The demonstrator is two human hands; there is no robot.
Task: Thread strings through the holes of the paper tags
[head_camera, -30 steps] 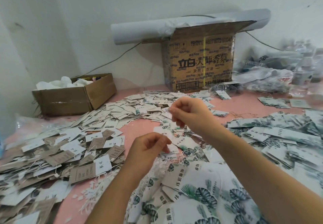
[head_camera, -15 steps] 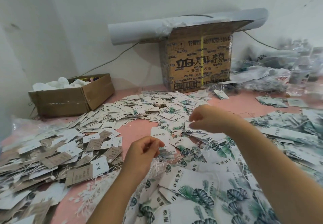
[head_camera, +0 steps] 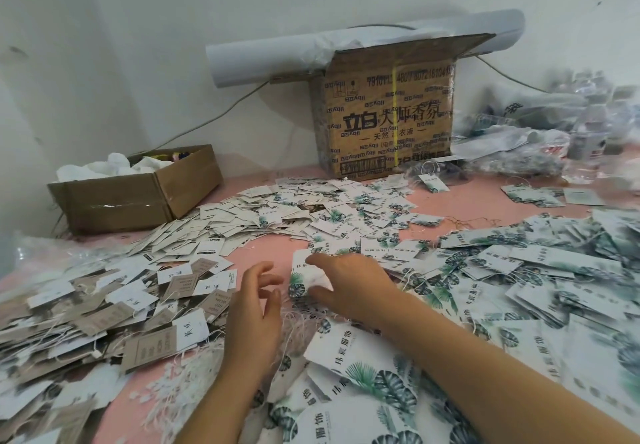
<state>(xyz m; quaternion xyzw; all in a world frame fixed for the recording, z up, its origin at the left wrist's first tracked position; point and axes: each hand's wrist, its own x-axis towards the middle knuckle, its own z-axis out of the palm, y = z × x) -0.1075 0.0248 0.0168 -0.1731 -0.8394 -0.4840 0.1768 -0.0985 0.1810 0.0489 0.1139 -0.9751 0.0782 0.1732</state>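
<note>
dozens of strung tags left of the left hand, slack and empty; right hand splayed on a leaf tag, hundreds likely unstrung beyond

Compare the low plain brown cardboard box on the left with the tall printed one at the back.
Low plain brown cardboard box: squat, unprinted, open with white stuffing. Tall printed cardboard box: upright, black lettering, yellow strap, white paper roll on top. Both brown cardboard.

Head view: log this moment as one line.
left hand: open beside loose strings | right hand: fingers on leaf-print tag | tag: lying on pile
</note>
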